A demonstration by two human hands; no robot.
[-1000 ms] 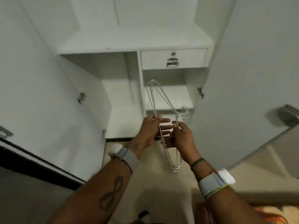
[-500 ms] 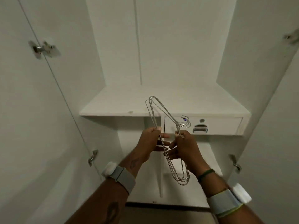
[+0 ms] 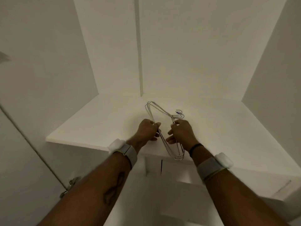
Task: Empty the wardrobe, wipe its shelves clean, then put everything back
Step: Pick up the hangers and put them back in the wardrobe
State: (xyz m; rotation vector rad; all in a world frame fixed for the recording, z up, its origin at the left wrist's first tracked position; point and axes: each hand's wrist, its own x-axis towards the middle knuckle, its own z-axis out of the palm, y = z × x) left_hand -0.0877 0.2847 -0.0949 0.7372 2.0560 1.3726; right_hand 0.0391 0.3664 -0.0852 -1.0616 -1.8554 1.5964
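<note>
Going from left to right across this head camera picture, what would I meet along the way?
Door hinge → left wristband → left hand → wire hangers → right hand → right wristband.

Home setting: you face an open white wardrobe [image 3: 195, 54]; its shelf [image 3: 97, 124] lies under your grip, a door hinge [image 3: 71, 185] lower left, wire hangers [image 3: 173, 119] within it.

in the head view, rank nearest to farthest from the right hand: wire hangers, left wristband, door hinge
1. wire hangers, held in the right hand
2. left wristband, off to its lower left
3. door hinge, far lower left
</note>
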